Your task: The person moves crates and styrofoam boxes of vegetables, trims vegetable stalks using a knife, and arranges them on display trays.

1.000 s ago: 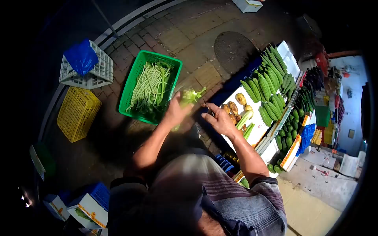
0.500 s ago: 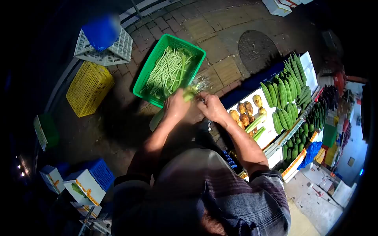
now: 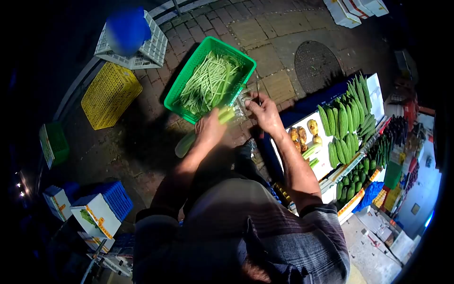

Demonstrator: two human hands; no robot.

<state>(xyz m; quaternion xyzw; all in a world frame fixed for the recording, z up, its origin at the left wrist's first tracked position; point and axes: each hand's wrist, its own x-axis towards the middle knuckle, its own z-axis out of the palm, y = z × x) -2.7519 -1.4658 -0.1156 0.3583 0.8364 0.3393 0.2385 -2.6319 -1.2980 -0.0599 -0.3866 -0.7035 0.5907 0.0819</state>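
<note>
My left hand [image 3: 210,128] is wrapped round a pale green stalk vegetable [image 3: 226,114], whose cut-looking end points right; a long blurred green part [image 3: 184,145] shows below the wrist. Right of it, my right hand [image 3: 265,112] is raised with thumb and fingers pinched together on something thin that I cannot make out. Just beyond both hands, the green basket [image 3: 169,98] on the paving holds long pale green beans [image 3: 208,78] and some leafy stalks.
A yellow crate [image 3: 108,97] and a white crate [image 3: 153,45] with a blue bag [image 3: 126,31] stand left. On the right, a white board [image 3: 322,168] bears bitter gourds [image 3: 347,116], brown roots [image 3: 298,135] and stalks. White boxes [image 3: 97,215] sit lower left.
My right hand has moved away from the stalk in my left hand, to the right and up. The view has shifted, so the basket and crates appear further up in the frame.
</note>
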